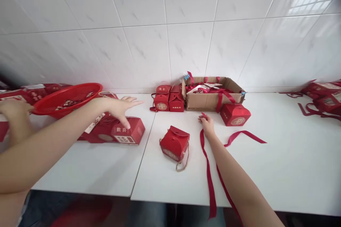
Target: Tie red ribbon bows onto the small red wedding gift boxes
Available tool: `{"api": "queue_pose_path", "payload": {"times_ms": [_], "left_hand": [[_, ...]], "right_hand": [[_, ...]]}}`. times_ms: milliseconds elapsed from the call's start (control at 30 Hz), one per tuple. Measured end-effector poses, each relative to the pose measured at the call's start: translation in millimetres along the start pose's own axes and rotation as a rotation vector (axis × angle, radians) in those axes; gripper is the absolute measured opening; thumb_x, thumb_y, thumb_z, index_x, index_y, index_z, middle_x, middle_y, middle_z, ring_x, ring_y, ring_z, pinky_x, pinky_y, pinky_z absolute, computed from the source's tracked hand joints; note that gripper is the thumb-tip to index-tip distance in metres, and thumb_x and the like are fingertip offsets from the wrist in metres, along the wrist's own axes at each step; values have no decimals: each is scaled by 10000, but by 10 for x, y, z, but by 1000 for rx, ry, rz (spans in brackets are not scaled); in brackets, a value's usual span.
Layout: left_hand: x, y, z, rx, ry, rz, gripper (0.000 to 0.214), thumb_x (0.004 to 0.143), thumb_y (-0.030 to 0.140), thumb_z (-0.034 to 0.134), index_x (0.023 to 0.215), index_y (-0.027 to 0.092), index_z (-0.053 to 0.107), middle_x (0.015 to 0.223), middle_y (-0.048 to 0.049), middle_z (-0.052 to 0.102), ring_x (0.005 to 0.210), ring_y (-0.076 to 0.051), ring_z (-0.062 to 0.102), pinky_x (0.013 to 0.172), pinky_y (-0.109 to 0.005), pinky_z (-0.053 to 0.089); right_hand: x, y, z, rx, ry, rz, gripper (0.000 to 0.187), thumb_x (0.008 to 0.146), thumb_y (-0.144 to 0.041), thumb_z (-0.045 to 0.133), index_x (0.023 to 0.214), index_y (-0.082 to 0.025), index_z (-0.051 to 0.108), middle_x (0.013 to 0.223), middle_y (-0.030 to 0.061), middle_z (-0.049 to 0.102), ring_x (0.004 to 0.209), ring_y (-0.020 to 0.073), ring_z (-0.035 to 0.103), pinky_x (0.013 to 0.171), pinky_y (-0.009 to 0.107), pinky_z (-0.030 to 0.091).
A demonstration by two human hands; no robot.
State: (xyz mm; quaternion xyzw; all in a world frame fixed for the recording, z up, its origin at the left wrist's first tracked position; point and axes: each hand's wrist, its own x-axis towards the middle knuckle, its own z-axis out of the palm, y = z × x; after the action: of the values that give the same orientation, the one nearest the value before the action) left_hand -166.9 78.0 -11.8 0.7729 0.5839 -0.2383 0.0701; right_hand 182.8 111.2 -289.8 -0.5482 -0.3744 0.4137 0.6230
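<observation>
My left hand [121, 109] reaches over a row of red gift boxes on the left, fingers spread and stretched to the right. Its thumb is at the top of the nearest printed gift box [128, 131]; I cannot tell whether it touches. My right hand [207, 124] pinches the end of a dark red ribbon [209, 173], which trails down past my forearm to the table's front edge. Another length of ribbon [246, 134] lies right of the forearm. Between my hands sits a closed red gift box [174, 144] with a twine handle.
A cardboard box [204, 103] of ribbons and cards stands against the wall. Small red boxes [169, 101] and another red box [236, 115] flank it. More boxes [326, 95] lie far right. At left are a red basin [44, 108] and a co-worker's hand [13, 108].
</observation>
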Motion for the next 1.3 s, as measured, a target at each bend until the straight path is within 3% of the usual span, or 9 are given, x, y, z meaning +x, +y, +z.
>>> {"api": "queue_pose_path", "payload": {"times_ms": [100, 233, 333, 467, 733, 867, 967, 1100, 1300], "left_hand": [[6, -292, 476, -38, -165, 58, 1379, 387, 517, 804, 1489, 334, -5, 1582, -102, -17, 1433, -386, 18, 1084, -493, 259], [87, -338, 860, -176, -30, 158, 1205, 512, 448, 742, 1484, 339, 39, 1527, -107, 243, 1307, -330, 388, 937, -371, 443], [98, -315, 853, -185, 22, 175, 1030, 569, 412, 694, 1459, 327, 183, 1396, -99, 418, 1126, -292, 540, 850, -330, 479], [151, -156, 486, -192, 132, 181, 1024, 561, 462, 702, 1449, 326, 210, 1381, -92, 401, 1155, -298, 509, 853, -325, 480], [659, 1302, -582, -99, 287, 501, 1216, 495, 504, 756, 1460, 415, 20, 1485, -80, 247, 1218, -332, 455, 898, -396, 472], [954, 2059, -705, -106, 300, 535, 1341, 494, 533, 767, 1440, 394, -174, 1556, -132, 10, 1335, -433, 284, 994, -561, 355], [1077, 2306, -614, -134, 400, 558, 1377, 508, 563, 755, 1430, 334, -242, 1554, -155, -100, 1396, -447, 110, 1049, -615, 231], [906, 2038, -450, -107, 445, 599, 1338, 521, 573, 739, 1460, 303, -175, 1558, -122, -127, 1420, -398, -64, 1108, -560, 138], [73, 687, -218, -6, 302, 287, 1187, 626, 613, 658, 1482, 284, -97, 1567, -112, -122, 1425, -369, -79, 1116, -515, 138]], "right_hand": [[-18, -3, -11, 50, 25, -6, 110, 670, -280, 548, 717, -183, 572, 701, 22, 623, 708, 163, 611, 693, 291, 495], [-88, -31, -58, 64, 40, -13, 158, 606, -304, 540, 712, -189, 563, 708, 30, 623, 694, 160, 604, 680, 295, 496], [-146, -53, -84, 46, 29, -25, 184, 604, -316, 536, 734, -191, 568, 750, 43, 635, 712, 166, 609, 680, 298, 499], [-207, -85, -63, -8, 17, -52, 202, 623, -324, 507, 764, -190, 564, 773, 52, 635, 716, 174, 612, 679, 307, 495], [-420, -152, -31, -236, -47, -169, 102, 628, -286, 496, 672, -205, 540, 685, 29, 607, 649, 186, 530, 623, 300, 401], [-461, -225, -34, -311, -106, -232, 95, 640, -280, 534, 585, -216, 492, 606, -2, 550, 600, 165, 452, 595, 284, 349], [-436, -262, -45, -320, -125, -234, 137, 655, -287, 539, 565, -217, 462, 576, -18, 511, 581, 150, 415, 575, 273, 334], [-385, -257, -73, -281, -152, -180, 104, 658, -288, 518, 595, -211, 490, 577, -26, 526, 566, 138, 434, 549, 261, 350], [-365, -200, -93, -181, -165, -97, 143, 663, -298, 469, 709, -187, 548, 730, 27, 632, 633, 145, 543, 606, 269, 425]]}}
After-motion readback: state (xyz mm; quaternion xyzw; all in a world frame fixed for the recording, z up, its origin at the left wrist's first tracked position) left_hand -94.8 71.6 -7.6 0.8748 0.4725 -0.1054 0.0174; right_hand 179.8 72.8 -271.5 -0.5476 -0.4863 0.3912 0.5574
